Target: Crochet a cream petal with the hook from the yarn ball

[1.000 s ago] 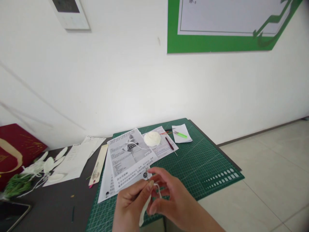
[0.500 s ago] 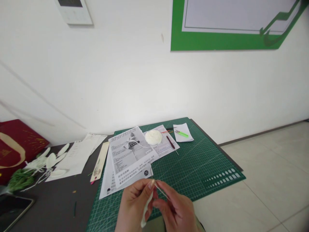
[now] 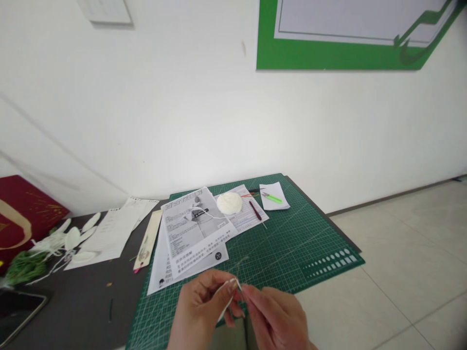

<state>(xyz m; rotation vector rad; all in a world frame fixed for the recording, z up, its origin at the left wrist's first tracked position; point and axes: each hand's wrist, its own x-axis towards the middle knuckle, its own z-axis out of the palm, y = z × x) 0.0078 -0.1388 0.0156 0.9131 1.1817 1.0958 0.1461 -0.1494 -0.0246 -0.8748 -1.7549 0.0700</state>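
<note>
My left hand (image 3: 202, 304) is closed in a pinch on a narrow white crocheted petal (image 3: 225, 310). The petal's tip stands up between the two hands, and much of it is covered by my fingers. My right hand (image 3: 275, 311) is also closed, its thumb and forefinger meeting at the petal's tip. A thin, pale, rod-like thing shows at those right fingertips; I cannot make out whether it is a hook, a needle or a wire. Both hands are held above the near edge of the green cutting mat (image 3: 270, 257).
Printed sheets (image 3: 197, 233), a white yarn ball (image 3: 229, 203), a dark-handled hook (image 3: 255, 211) and green snips (image 3: 272, 198) lie on the mat. To the left are a ruler (image 3: 148, 240), white petals (image 3: 73, 238), green yarn (image 3: 25, 267) and a phone (image 3: 20, 311).
The view has tilted and shifted slightly. My right hand has turned, its fingers now closer together at the petal's tip. The petal hangs less visibly below my left thumb.
</note>
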